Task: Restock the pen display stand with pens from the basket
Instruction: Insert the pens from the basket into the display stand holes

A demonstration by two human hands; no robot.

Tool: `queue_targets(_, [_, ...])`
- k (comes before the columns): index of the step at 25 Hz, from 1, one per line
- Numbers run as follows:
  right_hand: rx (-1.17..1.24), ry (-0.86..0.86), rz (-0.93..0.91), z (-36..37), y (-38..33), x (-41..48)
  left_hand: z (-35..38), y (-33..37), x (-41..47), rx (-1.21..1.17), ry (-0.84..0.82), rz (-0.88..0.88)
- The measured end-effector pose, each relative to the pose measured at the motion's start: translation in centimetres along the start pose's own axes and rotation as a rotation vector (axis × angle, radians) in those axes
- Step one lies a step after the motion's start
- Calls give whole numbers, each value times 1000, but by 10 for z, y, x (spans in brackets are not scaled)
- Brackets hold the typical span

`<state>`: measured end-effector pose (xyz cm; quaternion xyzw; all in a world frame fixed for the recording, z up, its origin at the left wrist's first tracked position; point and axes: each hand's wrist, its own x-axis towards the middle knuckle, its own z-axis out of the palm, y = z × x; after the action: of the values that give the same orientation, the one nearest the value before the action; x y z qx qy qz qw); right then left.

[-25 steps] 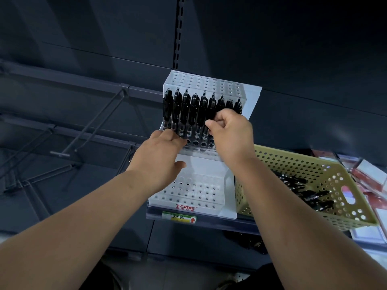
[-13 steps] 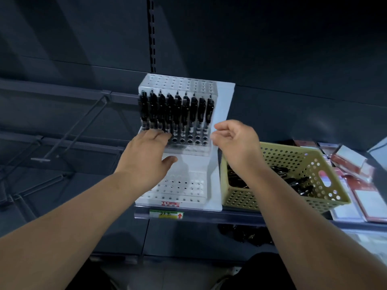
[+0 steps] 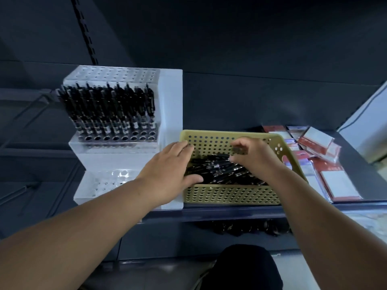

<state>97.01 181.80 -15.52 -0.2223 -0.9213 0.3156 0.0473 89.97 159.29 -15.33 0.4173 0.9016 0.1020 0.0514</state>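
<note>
**shelfwatcher:** Where are the hands at, and where are the pens?

**penrack_guy:** Both are over the yellow basket [image 3: 230, 195], which sits on the shelf [image 3: 230, 213] right up against the right side of the white stand [image 3: 125, 156]. The left hand [image 3: 173, 168] is loose. Its fingers reach flat over the basket's left rim, the thumb is spread down onto the loose pens [image 3: 217, 170], and it isn't gripping anything. The right hand [image 3: 253, 159] is above the pile with its fingers curled in, pinching a dark pen [image 3: 238, 151] between thumb and fingertips. It's blurry there, so I'd say probably just one.

**shelfwatcher:** And the stand?

**penrack_guy:** The upper tier is packed with a block of standing pens [image 3: 109, 109], all black and upright in their holes. The lower step shows bare holes. A few red and white packs [image 3: 318, 143] lie on the shelf to the right of the basket.
</note>
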Motion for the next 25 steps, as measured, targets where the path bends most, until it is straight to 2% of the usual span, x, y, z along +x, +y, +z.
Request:
queue_targets(4, [-55, -199, -32, 12, 5, 23, 11, -2, 16, 50, -163, -27])
queue_targets(7, [-108, -363, -28, 24, 2, 38, 15, -5, 17, 41, -194, -16])
queue_targets(11, [-306, -546, -17, 42, 3, 50, 19, -7, 17, 49, -204, 0])
queue_targets(16, [-601, -534, -37, 52, -2, 49, 22, -8, 18, 39, -193, 12])
queue_targets(25, [-423, -515, -31, 50, 1, 42, 26, -10, 17, 29, -168, 26])
